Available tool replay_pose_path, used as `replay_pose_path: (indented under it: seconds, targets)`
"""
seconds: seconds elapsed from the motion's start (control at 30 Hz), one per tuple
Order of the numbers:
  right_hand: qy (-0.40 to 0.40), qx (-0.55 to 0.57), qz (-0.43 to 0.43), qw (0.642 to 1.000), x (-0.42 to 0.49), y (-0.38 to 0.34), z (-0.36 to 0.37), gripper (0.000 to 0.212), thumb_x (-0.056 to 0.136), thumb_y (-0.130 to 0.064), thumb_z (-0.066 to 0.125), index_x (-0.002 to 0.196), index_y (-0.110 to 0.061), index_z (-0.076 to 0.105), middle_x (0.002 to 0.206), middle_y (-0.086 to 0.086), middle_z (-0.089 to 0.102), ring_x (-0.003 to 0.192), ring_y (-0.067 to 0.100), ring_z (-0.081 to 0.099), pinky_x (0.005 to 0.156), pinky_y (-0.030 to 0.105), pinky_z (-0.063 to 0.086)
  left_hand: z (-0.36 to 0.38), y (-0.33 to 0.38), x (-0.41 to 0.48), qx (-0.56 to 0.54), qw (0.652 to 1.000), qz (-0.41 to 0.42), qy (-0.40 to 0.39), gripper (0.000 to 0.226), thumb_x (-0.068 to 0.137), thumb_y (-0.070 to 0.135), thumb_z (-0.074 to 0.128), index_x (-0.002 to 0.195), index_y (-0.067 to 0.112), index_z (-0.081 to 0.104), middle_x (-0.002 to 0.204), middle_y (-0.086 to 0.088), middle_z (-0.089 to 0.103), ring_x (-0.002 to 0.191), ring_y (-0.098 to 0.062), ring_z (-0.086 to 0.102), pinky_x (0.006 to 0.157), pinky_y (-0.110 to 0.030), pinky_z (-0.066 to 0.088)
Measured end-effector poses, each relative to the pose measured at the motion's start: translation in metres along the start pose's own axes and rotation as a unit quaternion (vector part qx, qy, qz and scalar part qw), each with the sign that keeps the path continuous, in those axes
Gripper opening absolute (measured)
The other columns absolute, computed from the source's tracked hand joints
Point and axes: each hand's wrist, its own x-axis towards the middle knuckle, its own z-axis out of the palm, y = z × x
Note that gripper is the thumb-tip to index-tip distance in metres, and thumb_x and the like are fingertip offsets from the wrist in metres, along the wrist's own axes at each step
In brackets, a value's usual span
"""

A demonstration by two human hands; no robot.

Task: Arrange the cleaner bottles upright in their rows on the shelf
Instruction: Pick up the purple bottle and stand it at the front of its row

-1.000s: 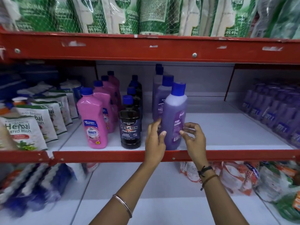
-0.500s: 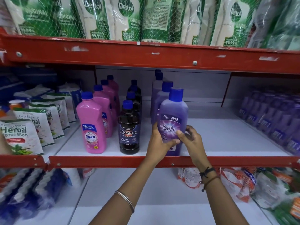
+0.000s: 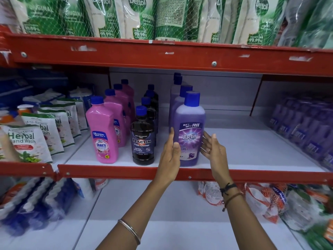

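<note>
A purple Bactin cleaner bottle [image 3: 190,130] with a blue cap stands upright at the front of the white shelf [image 3: 243,148], label facing me. More purple bottles [image 3: 177,94] line up behind it. My left hand [image 3: 170,156] lies flat against its left side, thumb on the label. My right hand [image 3: 213,149] is at its right side with fingers spread, barely touching. To the left stand a row of dark Bactin bottles [image 3: 143,143] and a row of pink Shakti bottles [image 3: 102,136], all upright.
Herbal hand wash pouches [image 3: 28,141] fill the shelf section to the left. Wrapped purple packs [image 3: 306,130] sit at the far right. A red shelf lip [image 3: 111,171] runs along the front. Dettol pouches [image 3: 137,17] hang above, and packets lie on the shelf below.
Both hands turned the purple bottle until its label faced front, then loosened from a grip on it and now flank it with open fingers.
</note>
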Motion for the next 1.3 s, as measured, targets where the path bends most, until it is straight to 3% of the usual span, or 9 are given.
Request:
replay_pose_path:
  seconds: [0.4, 0.53, 0.67, 0.73, 0.83, 0.97, 1.03, 1.13, 1.3]
  targets:
    - [-0.018, -0.003, -0.008, 1.000, -0.027, -0.012, -0.004, 0.051, 0.099, -0.041, 0.026, 0.131, -0.012, 0.054, 0.121, 0.001, 0.061, 0.103, 0.009, 0.063, 0.080, 0.011, 0.051, -0.011, 0.019, -0.025, 0.051, 0.998, -0.010, -0.022, 0.092, 0.060, 0.090, 0.006, 0.142, 0.050, 0.000, 0.122, 0.053, 0.010, 0.124, 0.021, 0.013, 0.107, -0.021, 0.015]
    - [-0.014, -0.001, -0.015, 1.000, -0.035, -0.014, -0.001, 0.050, 0.098, -0.042, 0.026, 0.132, -0.015, 0.052, 0.122, 0.000, 0.060, 0.101, 0.003, 0.062, 0.080, 0.009, 0.051, -0.013, 0.018, -0.028, 0.042, 0.999, -0.006, -0.018, 0.086, 0.060, 0.091, 0.009, 0.138, 0.055, 0.004, 0.133, 0.047, 0.010, 0.131, 0.016, 0.012, 0.111, -0.023, 0.017]
    - [0.096, -0.013, -0.083, 0.992, -0.051, -0.017, 0.013, 0.051, 0.097, -0.046, 0.029, 0.129, -0.016, 0.055, 0.131, 0.003, 0.059, 0.120, 0.012, 0.056, 0.096, 0.016, 0.046, -0.017, 0.015, -0.037, 0.018, 0.993, 0.033, 0.109, 0.055, 0.078, 0.079, 0.018, 0.128, 0.060, 0.031, 0.146, 0.016, 0.036, 0.137, -0.002, 0.034, 0.116, -0.034, 0.029]
    - [0.136, -0.005, -0.173, 0.976, -0.063, -0.022, 0.025, 0.051, 0.093, -0.042, 0.030, 0.126, -0.013, 0.056, 0.129, 0.003, 0.059, 0.121, 0.010, 0.054, 0.097, 0.015, 0.045, -0.027, 0.015, -0.040, 0.012, 0.976, 0.076, 0.206, 0.055, 0.084, 0.072, 0.018, 0.131, 0.050, 0.035, 0.145, 0.011, 0.039, 0.135, 0.000, 0.035, 0.114, -0.024, 0.029]
    - [0.043, 0.016, -0.229, 0.972, -0.077, -0.030, 0.054, 0.051, 0.094, -0.037, 0.028, 0.128, -0.010, 0.054, 0.132, 0.005, 0.057, 0.125, 0.014, 0.052, 0.100, 0.021, 0.044, -0.055, 0.017, -0.036, -0.001, 0.963, 0.064, 0.263, 0.071, 0.079, 0.078, 0.012, 0.138, 0.042, 0.027, 0.152, 0.007, 0.027, 0.140, -0.003, 0.023, 0.109, -0.008, 0.018]
    - [-0.094, -0.026, -0.136, 0.986, -0.074, -0.022, 0.105, 0.062, 0.090, -0.053, 0.025, 0.138, -0.019, 0.043, 0.147, -0.003, 0.045, 0.135, 0.007, 0.041, 0.114, 0.030, 0.032, -0.082, 0.009, -0.022, 0.012, 0.976, 0.031, 0.216, 0.095, 0.068, 0.087, 0.009, 0.146, 0.033, 0.020, 0.158, 0.005, 0.019, 0.144, -0.009, 0.017, 0.118, -0.033, 0.015]
    - [-0.110, -0.038, -0.078, 0.990, -0.068, -0.018, 0.125, 0.059, 0.091, -0.056, 0.023, 0.141, -0.027, 0.034, 0.146, -0.015, 0.038, 0.136, 0.004, 0.037, 0.114, 0.022, 0.028, -0.091, 0.002, -0.019, 0.011, 0.984, 0.024, 0.177, 0.098, 0.068, 0.088, 0.011, 0.147, 0.031, 0.019, 0.157, 0.005, 0.021, 0.143, -0.008, 0.020, 0.120, -0.037, 0.017]
    - [-0.115, -0.021, -0.032, 0.993, -0.059, -0.013, 0.138, 0.035, 0.100, -0.040, 0.021, 0.134, -0.039, 0.030, 0.131, -0.021, 0.044, 0.121, -0.003, 0.045, 0.094, 0.002, 0.034, -0.103, -0.007, -0.019, 0.023, 0.993, 0.020, 0.113, 0.080, 0.075, 0.083, 0.016, 0.144, 0.042, 0.022, 0.156, 0.008, 0.027, 0.142, -0.008, 0.027, 0.119, -0.047, 0.024]
    - [-0.072, -0.042, -0.043, 0.996, -0.057, -0.007, 0.140, 0.040, 0.097, -0.048, 0.025, 0.133, -0.039, 0.039, 0.122, -0.027, 0.052, 0.119, -0.002, 0.050, 0.094, 0.009, 0.038, -0.119, -0.001, -0.027, 0.059, 0.997, 0.015, 0.052, 0.058, 0.072, 0.084, 0.009, 0.127, 0.068, 0.016, 0.151, 0.023, 0.021, 0.145, -0.006, 0.019, 0.120, -0.049, 0.017]
